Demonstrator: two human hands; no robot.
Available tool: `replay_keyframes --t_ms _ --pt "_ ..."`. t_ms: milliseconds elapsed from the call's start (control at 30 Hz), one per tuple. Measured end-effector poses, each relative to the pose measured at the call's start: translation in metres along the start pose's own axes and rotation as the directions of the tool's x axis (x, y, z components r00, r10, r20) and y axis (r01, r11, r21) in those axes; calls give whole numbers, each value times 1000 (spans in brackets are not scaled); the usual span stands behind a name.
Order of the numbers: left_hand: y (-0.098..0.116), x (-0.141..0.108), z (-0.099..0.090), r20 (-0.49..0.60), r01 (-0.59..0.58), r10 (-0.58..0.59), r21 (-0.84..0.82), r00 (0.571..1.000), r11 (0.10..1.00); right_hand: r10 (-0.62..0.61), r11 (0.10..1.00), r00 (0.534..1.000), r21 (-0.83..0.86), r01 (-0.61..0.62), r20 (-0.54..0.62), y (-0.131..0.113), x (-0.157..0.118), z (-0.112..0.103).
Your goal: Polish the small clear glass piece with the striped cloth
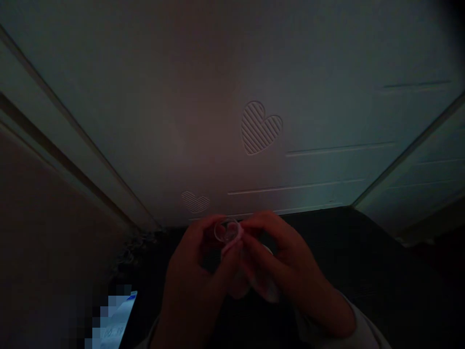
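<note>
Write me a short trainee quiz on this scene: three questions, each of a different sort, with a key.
1. True or false: the lit screen is on the right hand's side of the view.

2. What fills the larger heart in the pale panel?
A) Dots
B) Slanting stripes
C) Checks

3. Fill in the shape: between the right hand and the left hand, next to the pinkish cloth, shows a clear rim that is ____.

Key: 1 false; 2 B; 3 round
</note>
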State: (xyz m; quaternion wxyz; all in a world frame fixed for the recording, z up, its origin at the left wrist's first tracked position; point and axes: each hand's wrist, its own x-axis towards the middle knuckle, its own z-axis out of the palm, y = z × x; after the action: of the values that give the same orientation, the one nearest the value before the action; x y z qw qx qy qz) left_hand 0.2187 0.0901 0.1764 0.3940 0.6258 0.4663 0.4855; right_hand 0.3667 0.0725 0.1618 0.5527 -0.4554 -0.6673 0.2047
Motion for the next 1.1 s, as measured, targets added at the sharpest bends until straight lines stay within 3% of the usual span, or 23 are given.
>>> replay_keyframes --t_ms 67,167,333,500,633,833,1100 --pt "1 0 0 3 -13 14 -37 1000 999 -21 1000 1000 13 21 16 0 0 1" --pt "2 2 1 -22 -5 3 -92 1000 996 35 997 992 70 -44 123 1 0 3" --pt "2 2 3 62 -25 30 -72 998 997 94 985 963 115 -126 253 1 1 9" --pt "1 0 3 15 -152 152 214 988 965 137 989 959 27 -148 247 3 1 11" --pt "1 1 1 72 -263 255 370 964 891 99 994 976 -74 -86 195 6 1 11" --pt "2 -1 3 81 -320 318 437 945 841 24 954 995 -299 5 93 11 3 13" --pt "4 -5 11 58 -296 298 398 953 869 52 930 995 -367 -19 83 14 2 15"
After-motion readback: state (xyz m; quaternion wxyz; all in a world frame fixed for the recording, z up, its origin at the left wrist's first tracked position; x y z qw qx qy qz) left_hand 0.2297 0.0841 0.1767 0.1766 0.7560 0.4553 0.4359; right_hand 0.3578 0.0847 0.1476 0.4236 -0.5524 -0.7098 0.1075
